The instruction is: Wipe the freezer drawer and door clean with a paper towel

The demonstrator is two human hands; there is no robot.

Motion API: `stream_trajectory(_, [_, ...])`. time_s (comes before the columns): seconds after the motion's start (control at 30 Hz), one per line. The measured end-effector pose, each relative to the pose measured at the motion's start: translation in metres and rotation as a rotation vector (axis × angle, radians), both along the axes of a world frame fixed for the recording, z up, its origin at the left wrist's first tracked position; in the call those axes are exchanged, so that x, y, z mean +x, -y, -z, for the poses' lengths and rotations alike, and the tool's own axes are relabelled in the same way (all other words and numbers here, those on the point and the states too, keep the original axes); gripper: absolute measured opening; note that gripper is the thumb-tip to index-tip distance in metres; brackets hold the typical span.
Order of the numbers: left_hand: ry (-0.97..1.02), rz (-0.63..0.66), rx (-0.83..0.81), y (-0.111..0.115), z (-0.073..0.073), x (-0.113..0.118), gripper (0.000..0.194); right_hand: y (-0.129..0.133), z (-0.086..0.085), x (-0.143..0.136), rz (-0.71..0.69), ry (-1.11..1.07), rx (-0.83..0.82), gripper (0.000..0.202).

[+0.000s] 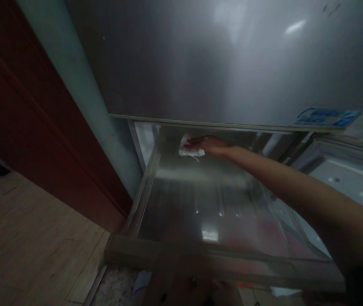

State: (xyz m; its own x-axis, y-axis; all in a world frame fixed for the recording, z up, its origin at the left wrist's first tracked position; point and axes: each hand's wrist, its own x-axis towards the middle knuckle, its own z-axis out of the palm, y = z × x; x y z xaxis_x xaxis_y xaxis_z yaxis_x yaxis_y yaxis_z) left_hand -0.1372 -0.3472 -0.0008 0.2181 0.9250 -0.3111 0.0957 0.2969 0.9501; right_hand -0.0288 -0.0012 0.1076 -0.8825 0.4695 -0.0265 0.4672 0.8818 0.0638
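Note:
My right hand (pixel 207 145) reaches in from the right, under the lower edge of a grey door. Its fingers press a crumpled white cloth (pixel 184 149) against the far left part of a smooth, shiny panel (pixel 181 199). A ragged thread hangs from the near edge of the cloth. The panel has a pale frame and a wide front rim (pixel 264 265), and it reflects light. Whether it is a shelf or the bottom of a drawer I cannot tell. No part of my left hand can be made out.
Above hangs the grey metallic door (pixel 181 59) with a blue sticker (pixel 327 117). At right stands an open door with a white inner lining (pixel 350 182). A reddish-brown wooden frame (pixel 50 140) rises on the left, beside a tan floor (pixel 35 242).

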Motion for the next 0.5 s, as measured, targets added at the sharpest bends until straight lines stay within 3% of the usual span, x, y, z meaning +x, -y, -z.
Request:
stream_trajectory(0.1, [-0.022, -0.025, 0.014, 0.001, -0.006, 0.000, 0.024, 0.005, -0.002, 0.000, 0.009, 0.014, 0.022, 0.048])
stream_trajectory(0.23, [-0.015, -0.023, 0.044, -0.001, -0.012, 0.001, 0.030, 0.036, -0.002, 0.008, -0.045, 0.052, 0.056, 0.047])
stream_trajectory(0.37, [-0.007, -0.014, 0.039, -0.001, -0.012, 0.001, 0.028, 0.082, 0.008, 0.026, -0.252, 0.107, 0.146, 0.051])
stream_trajectory(0.5, [-0.001, 0.014, 0.008, -0.001, -0.008, 0.000, 0.028, 0.131, 0.024, 0.041, -0.510, 0.025, 0.244, 0.045])
